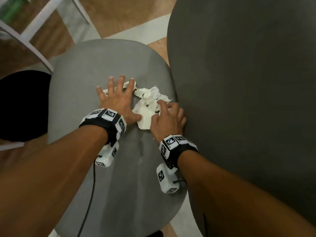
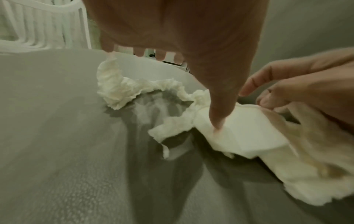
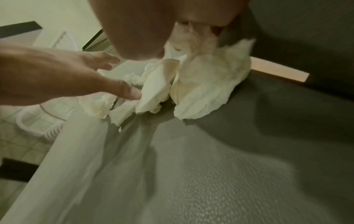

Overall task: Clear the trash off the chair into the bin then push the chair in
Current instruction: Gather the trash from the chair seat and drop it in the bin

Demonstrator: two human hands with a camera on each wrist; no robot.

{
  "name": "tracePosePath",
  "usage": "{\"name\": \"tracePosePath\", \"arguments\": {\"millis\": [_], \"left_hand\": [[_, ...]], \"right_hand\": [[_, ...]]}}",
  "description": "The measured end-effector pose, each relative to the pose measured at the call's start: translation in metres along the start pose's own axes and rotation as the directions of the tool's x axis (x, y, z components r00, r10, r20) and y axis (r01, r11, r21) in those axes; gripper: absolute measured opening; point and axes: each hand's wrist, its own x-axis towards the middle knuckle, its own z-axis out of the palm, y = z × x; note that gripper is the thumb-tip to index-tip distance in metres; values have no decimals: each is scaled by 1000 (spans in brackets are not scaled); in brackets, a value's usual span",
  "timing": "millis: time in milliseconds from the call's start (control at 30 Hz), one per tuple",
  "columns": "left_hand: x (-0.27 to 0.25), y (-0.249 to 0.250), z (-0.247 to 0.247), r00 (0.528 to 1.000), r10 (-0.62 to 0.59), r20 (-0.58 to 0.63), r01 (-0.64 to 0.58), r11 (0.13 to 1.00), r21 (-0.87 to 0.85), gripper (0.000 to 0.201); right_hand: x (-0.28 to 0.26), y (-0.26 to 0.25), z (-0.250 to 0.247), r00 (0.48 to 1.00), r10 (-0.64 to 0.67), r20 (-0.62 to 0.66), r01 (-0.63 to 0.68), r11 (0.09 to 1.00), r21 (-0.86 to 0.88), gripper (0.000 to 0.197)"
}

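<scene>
Because the round black bin [image 1: 20, 105] stands on the floor just left of the grey upholstered chair seat [image 1: 95, 62], the left hand [image 1: 118, 101] lies flat and spread over part of the crumpled white paper trash [image 1: 150, 94], likely to corral it, while the right hand [image 1: 168, 117], fingers curled, pinches the pile's near edge beside the dark grey table [image 1: 248, 82].
</scene>
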Motion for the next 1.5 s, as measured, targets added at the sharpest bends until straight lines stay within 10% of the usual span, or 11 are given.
{"name": "tracePosePath", "arguments": {"millis": [100,300,533,633,733,1233,1500], "left_hand": [[2,-12,12,989,-45,141,58,995,-87,119],[-22,-7,37,997,64,-40,-75,903,-424,57],[-26,23,30,978,-70,195,189,688,-700,84],[-27,21,22,948,-160,275,315,583,-749,46],[-40,14,15,958,-155,242,287,542,-789,11],[-169,-96,2,952,-258,165,228,236,-945,6],[-298,-192,41,873,-431,230,306,117,-945,9]], "right_hand": [[0,2,15,982,17,187,-16,1000,-6,83],[9,2,24,964,104,247,-177,939,296,106],[5,1,30,940,34,339,-156,928,338,53],[-6,-1,33,929,-2,369,-151,911,384,44],[-18,-8,34,932,-78,355,-73,917,392,43],[-125,-112,25,817,-452,358,286,857,429,19],[-251,-181,91,732,-531,426,324,822,469,17]]}}
